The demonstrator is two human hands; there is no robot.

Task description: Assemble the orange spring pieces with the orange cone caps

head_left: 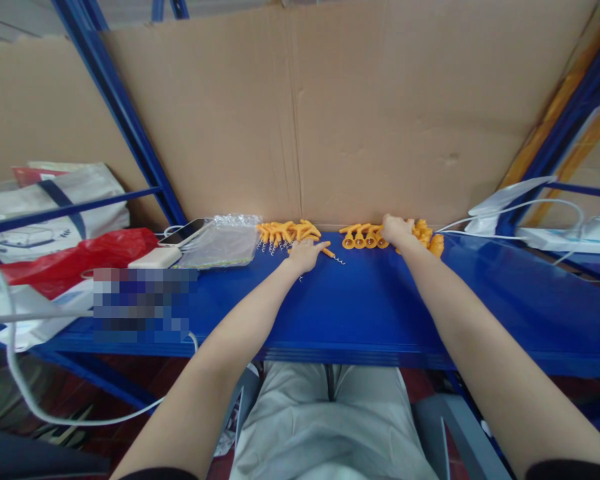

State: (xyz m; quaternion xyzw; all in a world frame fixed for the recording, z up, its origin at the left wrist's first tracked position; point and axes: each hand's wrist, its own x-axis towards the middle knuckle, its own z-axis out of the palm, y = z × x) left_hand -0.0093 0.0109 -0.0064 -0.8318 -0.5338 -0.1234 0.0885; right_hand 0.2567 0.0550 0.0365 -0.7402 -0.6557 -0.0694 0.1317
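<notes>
Two groups of small orange plastic pieces lie at the back of the blue shelf [360, 300], against the cardboard wall. The left group [286, 232] has thin metal screw tips; the right group [363, 235] looks like little bell-shaped caps. My left hand [306, 255] rests on the shelf beside the left group, fingers curled, pinching one orange screw-tipped piece [330, 253] that points right. My right hand [396, 230] reaches into the right group with its fingers closed over some orange pieces [427, 237]; the fingertips are hidden.
A clear plastic bag [224, 241], a phone [185, 232] and a white power bank [155, 257] lie at the left. Red bag [80, 257] and white bags [55, 200] further left. White cables and a power strip [570, 237] sit at the right. Blue rack posts frame both sides.
</notes>
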